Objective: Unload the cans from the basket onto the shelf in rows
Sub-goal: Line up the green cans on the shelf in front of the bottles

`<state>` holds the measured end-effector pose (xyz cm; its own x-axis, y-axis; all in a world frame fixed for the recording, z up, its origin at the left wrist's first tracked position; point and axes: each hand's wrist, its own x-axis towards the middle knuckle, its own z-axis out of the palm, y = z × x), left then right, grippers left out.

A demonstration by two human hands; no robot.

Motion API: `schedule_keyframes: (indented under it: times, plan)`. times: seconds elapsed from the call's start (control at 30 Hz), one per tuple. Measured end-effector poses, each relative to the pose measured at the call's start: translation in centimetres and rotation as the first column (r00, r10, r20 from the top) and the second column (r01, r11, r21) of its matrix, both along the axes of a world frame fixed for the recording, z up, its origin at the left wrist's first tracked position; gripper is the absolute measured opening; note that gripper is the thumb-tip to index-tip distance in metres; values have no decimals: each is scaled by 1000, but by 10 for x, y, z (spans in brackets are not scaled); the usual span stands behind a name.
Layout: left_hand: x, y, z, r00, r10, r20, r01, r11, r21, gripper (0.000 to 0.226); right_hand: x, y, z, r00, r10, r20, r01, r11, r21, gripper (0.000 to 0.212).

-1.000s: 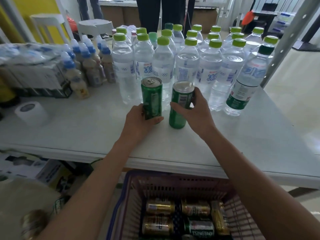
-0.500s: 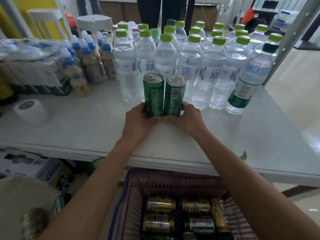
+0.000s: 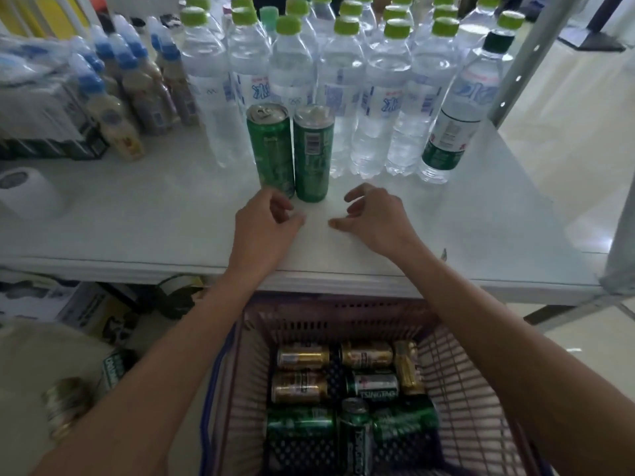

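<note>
Two tall green cans stand upright side by side on the white shelf: the left can and the right can, touching each other. My left hand hovers just in front of them, empty, fingers loosely curled. My right hand is a little to the right, also empty with fingers apart. Below the shelf edge sits the pink basket with gold cans and green cans lying on their sides.
Several clear water bottles with green caps stand in rows right behind the cans. Small blue-capped bottles and wrapped packs are at the left. A paper roll lies at the far left. A metal upright rises at the right.
Both hands pushed the two cans together, let go and drew back toward the shelf's front edge. The cans now stand free.
</note>
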<state>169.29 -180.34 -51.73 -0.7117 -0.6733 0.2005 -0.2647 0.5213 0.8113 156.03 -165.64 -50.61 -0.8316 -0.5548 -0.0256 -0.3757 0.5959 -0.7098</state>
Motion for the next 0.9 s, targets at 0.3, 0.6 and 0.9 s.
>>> schedule_keyframes:
  times: [0.3, 0.6, 0.9]
  plan:
    - [33, 53, 4, 964, -258, -67, 265, 953, 145, 13, 53, 90, 10, 996, -85, 41, 89, 990, -110, 15]
    - [66, 89, -38, 681, -666, 305, 630, 745, 219, 13, 76, 136, -27, 886, 385, 257, -439, 875, 203, 12]
    - [69, 99, -127, 432, -630, 645, 585, 740, 331, 10, 88, 135, -110, 799, 410, 439, -598, 611, 518, 10]
